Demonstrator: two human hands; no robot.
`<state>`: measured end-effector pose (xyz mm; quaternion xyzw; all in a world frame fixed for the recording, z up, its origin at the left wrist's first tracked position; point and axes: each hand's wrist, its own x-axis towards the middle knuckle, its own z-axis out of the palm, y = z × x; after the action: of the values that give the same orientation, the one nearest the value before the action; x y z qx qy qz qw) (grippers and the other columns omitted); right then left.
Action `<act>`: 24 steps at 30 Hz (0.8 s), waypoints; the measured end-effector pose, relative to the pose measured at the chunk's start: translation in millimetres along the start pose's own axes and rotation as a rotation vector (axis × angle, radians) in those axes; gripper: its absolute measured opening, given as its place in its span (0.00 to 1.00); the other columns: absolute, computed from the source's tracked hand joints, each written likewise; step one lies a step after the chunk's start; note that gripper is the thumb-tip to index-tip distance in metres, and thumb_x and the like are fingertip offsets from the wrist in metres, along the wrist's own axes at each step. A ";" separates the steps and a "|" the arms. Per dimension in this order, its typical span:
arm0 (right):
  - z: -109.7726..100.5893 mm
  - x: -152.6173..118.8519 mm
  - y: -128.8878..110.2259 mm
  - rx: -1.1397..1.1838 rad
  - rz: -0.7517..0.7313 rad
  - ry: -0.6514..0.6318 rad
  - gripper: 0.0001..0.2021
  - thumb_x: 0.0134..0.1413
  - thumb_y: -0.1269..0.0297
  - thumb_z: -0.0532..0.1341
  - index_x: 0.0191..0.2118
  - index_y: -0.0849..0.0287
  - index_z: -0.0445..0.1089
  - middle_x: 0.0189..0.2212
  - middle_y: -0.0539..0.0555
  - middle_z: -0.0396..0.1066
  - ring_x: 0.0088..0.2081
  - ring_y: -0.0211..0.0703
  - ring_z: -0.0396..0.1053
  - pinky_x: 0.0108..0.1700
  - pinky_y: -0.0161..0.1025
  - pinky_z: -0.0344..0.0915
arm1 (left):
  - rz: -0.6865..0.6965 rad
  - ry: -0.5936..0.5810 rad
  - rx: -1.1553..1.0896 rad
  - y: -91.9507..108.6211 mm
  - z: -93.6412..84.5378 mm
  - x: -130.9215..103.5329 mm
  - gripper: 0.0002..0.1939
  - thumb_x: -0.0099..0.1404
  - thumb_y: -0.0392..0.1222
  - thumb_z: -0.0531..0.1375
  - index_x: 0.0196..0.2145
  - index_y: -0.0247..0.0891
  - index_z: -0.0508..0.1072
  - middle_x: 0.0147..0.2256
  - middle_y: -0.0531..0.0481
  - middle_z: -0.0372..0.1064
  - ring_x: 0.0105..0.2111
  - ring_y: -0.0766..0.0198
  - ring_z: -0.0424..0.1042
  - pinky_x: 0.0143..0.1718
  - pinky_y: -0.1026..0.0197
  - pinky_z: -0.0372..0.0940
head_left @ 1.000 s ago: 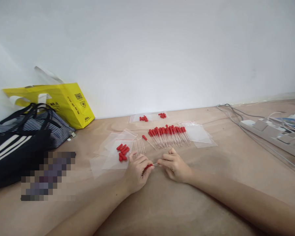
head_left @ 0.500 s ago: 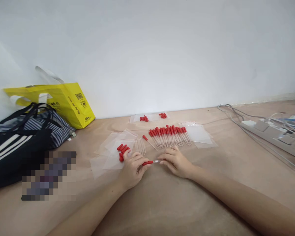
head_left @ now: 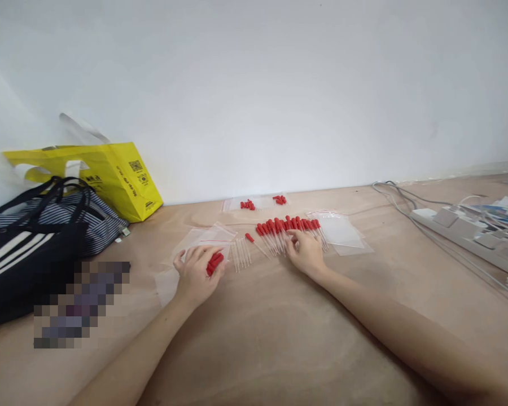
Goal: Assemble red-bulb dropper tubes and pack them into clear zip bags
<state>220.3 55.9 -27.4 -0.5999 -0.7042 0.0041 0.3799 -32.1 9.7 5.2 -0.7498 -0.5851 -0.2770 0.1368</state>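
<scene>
My left hand (head_left: 197, 276) hovers over or rests at the left pile, fingers apart and bent around several loose red rubber bulbs (head_left: 215, 263). Beneath it lie clear zip bags (head_left: 207, 235). My right hand (head_left: 307, 252) is at the row of red-bulbed glass droppers (head_left: 275, 226), its thumb and fingers pinched on a dropper, which they mostly hide. Between the hands, bare glass tubes (head_left: 240, 255) lie side by side, and a single dropper (head_left: 249, 238) with its red bulb on lies slanted.
Behind the row, another clear bag (head_left: 265, 202) carries red bulbs and tubes. Flat zip bags (head_left: 342, 231) lie to the right. A power strip (head_left: 461, 231) with cables stands far right. At left are a yellow bag (head_left: 127, 180), a dark striped bag (head_left: 34, 265) and a blurred item (head_left: 82, 307).
My right hand has carried the dropper from the middle to the row at the back. My left hand has let go of its red bulb and moved left to the loose bulbs.
</scene>
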 end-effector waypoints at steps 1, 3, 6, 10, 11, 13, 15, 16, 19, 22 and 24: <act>3.4 5.8 -1.6 -0.015 0.042 0.010 0.12 0.50 0.67 0.51 0.40 0.59 0.66 0.28 0.52 0.71 0.35 0.43 0.63 0.38 0.40 0.46 | -0.026 0.003 0.017 -4.9 0.0 0.9 0.10 0.58 0.47 0.54 0.36 0.43 0.69 0.37 0.49 0.69 0.41 0.55 0.63 0.47 0.47 0.43; 9.9 15.2 -6.2 -0.052 0.096 0.012 0.11 0.49 0.66 0.51 0.38 0.59 0.66 0.28 0.53 0.71 0.36 0.44 0.64 0.39 0.41 0.45 | -0.068 -0.011 0.039 -12.1 0.3 2.0 0.09 0.58 0.47 0.54 0.34 0.44 0.70 0.36 0.50 0.69 0.41 0.55 0.63 0.47 0.46 0.43; 17.9 22.9 -12.9 -0.105 0.157 -0.018 0.10 0.48 0.66 0.52 0.37 0.59 0.66 0.27 0.54 0.71 0.36 0.45 0.64 0.40 0.42 0.45 | -0.094 -0.039 0.048 -17.1 0.7 2.6 0.08 0.57 0.48 0.54 0.32 0.45 0.70 0.36 0.50 0.70 0.41 0.56 0.63 0.46 0.46 0.43; 22.3 24.5 -15.0 -0.115 0.168 -0.060 0.09 0.47 0.66 0.53 0.35 0.57 0.67 0.27 0.52 0.71 0.35 0.44 0.64 0.40 0.42 0.44 | -0.104 -0.061 0.053 -19.2 0.8 3.0 0.08 0.57 0.47 0.55 0.30 0.45 0.71 0.36 0.51 0.69 0.41 0.56 0.63 0.46 0.45 0.43; 22.6 24.3 -14.7 -0.114 0.167 -0.067 0.09 0.47 0.66 0.53 0.34 0.57 0.67 0.28 0.52 0.71 0.35 0.44 0.64 0.40 0.42 0.44 | -0.108 -0.070 0.052 -19.7 0.9 3.3 0.07 0.57 0.47 0.55 0.30 0.45 0.71 0.36 0.51 0.69 0.41 0.56 0.63 0.46 0.45 0.43; 23.1 23.8 -14.1 -0.116 0.165 -0.079 0.09 0.47 0.66 0.53 0.34 0.57 0.67 0.28 0.52 0.71 0.36 0.44 0.64 0.40 0.42 0.44 | -0.119 -0.087 0.049 -20.8 1.2 3.8 0.07 0.57 0.47 0.55 0.29 0.45 0.71 0.36 0.51 0.69 0.42 0.55 0.63 0.46 0.45 0.43; 23.8 23.4 -14.1 -0.115 0.155 -0.092 0.09 0.47 0.66 0.53 0.33 0.57 0.68 0.29 0.53 0.71 0.37 0.44 0.63 0.40 0.42 0.43 | -0.131 -0.097 0.048 -21.6 1.5 4.3 0.07 0.57 0.47 0.55 0.29 0.44 0.71 0.36 0.51 0.69 0.41 0.55 0.63 0.46 0.45 0.43; 24.2 23.3 -14.4 -0.113 0.144 -0.101 0.08 0.48 0.66 0.53 0.33 0.57 0.68 0.30 0.53 0.71 0.37 0.44 0.63 0.40 0.42 0.43 | -0.136 -0.098 0.050 -21.9 1.6 4.5 0.08 0.57 0.47 0.55 0.29 0.44 0.71 0.36 0.51 0.69 0.41 0.55 0.63 0.46 0.45 0.43; 24.3 22.7 -16.2 -0.114 0.103 -0.113 0.09 0.49 0.66 0.52 0.32 0.57 0.69 0.30 0.52 0.71 0.37 0.44 0.62 0.38 0.41 0.43 | -0.143 -0.099 0.052 -22.5 1.6 4.9 0.08 0.57 0.47 0.54 0.29 0.45 0.71 0.36 0.51 0.69 0.42 0.56 0.63 0.46 0.45 0.43; 22.4 19.9 -21.0 -0.122 0.040 -0.063 0.09 0.50 0.64 0.52 0.32 0.57 0.69 0.32 0.53 0.71 0.37 0.43 0.62 0.37 0.41 0.43 | -0.136 -0.124 0.049 -25.1 1.7 5.5 0.08 0.57 0.47 0.54 0.29 0.45 0.71 0.36 0.51 0.69 0.42 0.55 0.63 0.45 0.45 0.43; 21.1 16.4 -27.6 -0.113 -0.032 -0.032 0.10 0.51 0.63 0.51 0.32 0.57 0.69 0.31 0.53 0.70 0.36 0.42 0.61 0.38 0.40 0.43 | -0.134 -0.137 0.048 -28.5 1.9 6.1 0.08 0.58 0.45 0.53 0.30 0.45 0.71 0.36 0.51 0.70 0.42 0.56 0.63 0.45 0.45 0.44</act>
<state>185.8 71.6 -21.0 -0.6088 -0.7189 -0.0324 0.3339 -57.8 23.5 3.8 -0.7227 -0.6484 -0.2194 0.0956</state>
